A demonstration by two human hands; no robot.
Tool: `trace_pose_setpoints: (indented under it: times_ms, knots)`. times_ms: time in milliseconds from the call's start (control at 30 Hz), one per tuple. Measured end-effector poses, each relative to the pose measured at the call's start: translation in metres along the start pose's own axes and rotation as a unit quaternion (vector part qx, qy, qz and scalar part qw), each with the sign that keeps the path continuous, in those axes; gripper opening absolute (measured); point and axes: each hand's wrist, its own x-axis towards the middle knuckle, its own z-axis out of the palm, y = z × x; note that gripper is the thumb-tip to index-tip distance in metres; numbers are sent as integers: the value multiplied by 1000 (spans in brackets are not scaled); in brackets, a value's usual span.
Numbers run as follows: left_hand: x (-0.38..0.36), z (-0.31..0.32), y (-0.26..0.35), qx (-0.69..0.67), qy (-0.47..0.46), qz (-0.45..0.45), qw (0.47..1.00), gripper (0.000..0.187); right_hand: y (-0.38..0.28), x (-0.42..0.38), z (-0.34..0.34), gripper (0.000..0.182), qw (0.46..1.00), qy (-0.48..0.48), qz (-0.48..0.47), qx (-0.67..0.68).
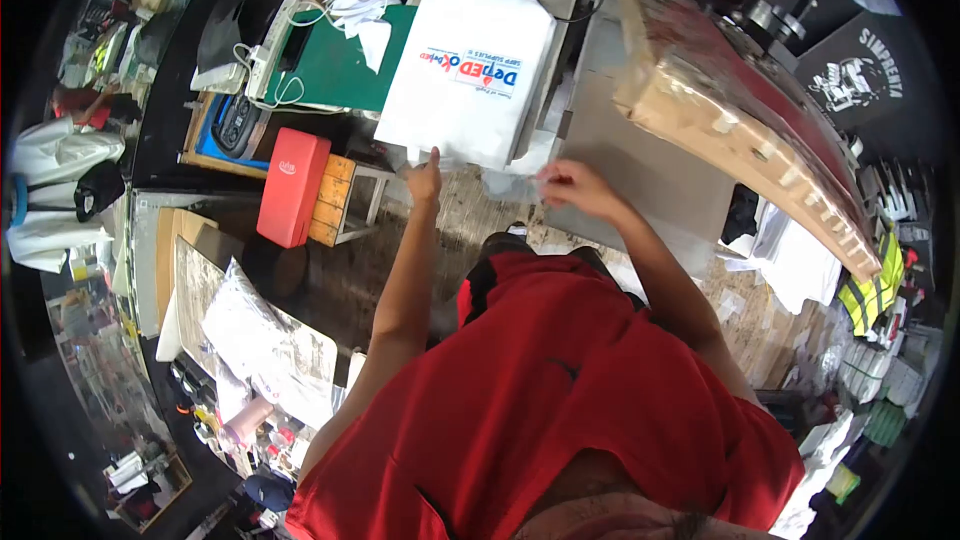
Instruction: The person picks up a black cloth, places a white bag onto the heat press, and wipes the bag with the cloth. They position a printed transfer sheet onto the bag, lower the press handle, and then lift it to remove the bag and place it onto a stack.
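Observation:
A flat white bag (470, 35) with blue, red and orange "DepED" print lies in front of me. It rests on what looks like a stack of similar white material, with a grey board edge showing at its right. My left hand (425, 180) is at the bag's near left edge, thumb over the top and the other fingers mostly hidden below; it appears to pinch the edge. To the right, my right hand (575, 188) hovers apart from the bag, fingers loosely curled and spread, with nothing plain in them. Thin translucent plastic (508, 186) shows between my hands.
Left of the bag are a green board (345, 75), a red case (294, 188) on a wooden stool (335, 202), and white cables. A grey panel (650, 140) and a large taped cardboard box (720, 120) stand right. A plastic-wrapped bundle (262, 330) lies at lower left.

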Motion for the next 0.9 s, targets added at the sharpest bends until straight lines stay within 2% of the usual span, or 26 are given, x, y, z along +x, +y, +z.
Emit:
trace_pose_setpoints:
  times_ms: [67, 100, 133, 167, 200, 233, 267, 300, 333, 367, 400, 467, 500, 533, 600, 667, 700, 733, 767, 800, 833, 900]
  knots:
    - [14, 18, 2, 125, -31, 21, 991, 74, -12, -57, -15, 21, 999, 33, 3, 25]
    - [13, 32, -1, -93, 29, 32, 995, 76, -18, -80, -28, 21, 998, 51, 2, 28]
    - [5, 32, 24, -158, 6, -44, 986, 76, -22, -106, -42, 22, 997, 73, 13, 22]
    - [73, 52, -37, -55, -66, 102, 991, 81, -20, -135, -52, 22, 994, 104, 26, 18]
    - [61, 38, 13, -142, -132, -152, 969, 88, -15, -162, -65, 22, 989, 145, 28, 27]
    - [66, 40, 7, -247, -231, -70, 938, 99, -9, -187, -82, 20, 981, 192, 22, 21]
    - [45, 42, 37, -243, -158, -133, 948, 88, 0, -213, -98, 18, 970, 240, 19, 17]
    - [0, 27, 68, -261, -182, -138, 938, 90, 11, -238, -113, 18, 951, 307, 19, -8]
    - [-1, 32, 64, -302, -198, -94, 928, 88, 21, -260, -132, 18, 929, 367, 24, -35]
    - [34, 37, 40, -329, -211, -112, 914, 86, 35, -284, -146, 18, 894, 441, 36, -64]
    - [28, 34, 33, -377, -239, -90, 890, 83, 52, -304, -161, 19, 856, 506, 48, -95]
    - [-8, 39, 34, -327, -72, -85, 938, 81, 105, -346, -194, 22, 784, 595, 83, -155]
    - [-22, 39, 24, -279, -66, -73, 955, 79, 104, -366, -191, 20, 715, 650, 92, -241]
    - [-39, 40, 12, -231, -57, -61, 969, 77, 131, -385, -205, 21, 677, 669, 135, -276]
    - [-93, 63, -16, -210, -3, 11, 978, 67, 173, -419, -228, 22, 615, 723, 192, -249]
    - [-97, 75, -78, -138, -102, -103, 980, 65, 190, -449, -243, 26, 597, 737, 174, -265]
    - [-68, 82, -134, -170, -295, -149, 928, 53, 186, -459, -247, 32, 590, 729, 192, -288]
    - [-85, 93, -163, -62, -424, 14, 903, 49, 191, -470, -256, 36, 593, 715, 165, -332]
    - [-139, 96, -143, 7, -498, 197, 844, 45, 201, -477, -267, 37, 604, 709, 146, -333]
    - [-143, 104, -185, 93, -451, 79, 884, 45, 209, -481, -277, 38, 615, 703, 127, -334]
    - [-151, 113, -209, 118, -433, 8, 893, 44, 213, -480, -286, 33, 632, 718, 144, -254]
    - [-186, 118, -217, 145, -421, -73, 893, 43, 224, -486, -304, 31, 657, 694, 170, -242]
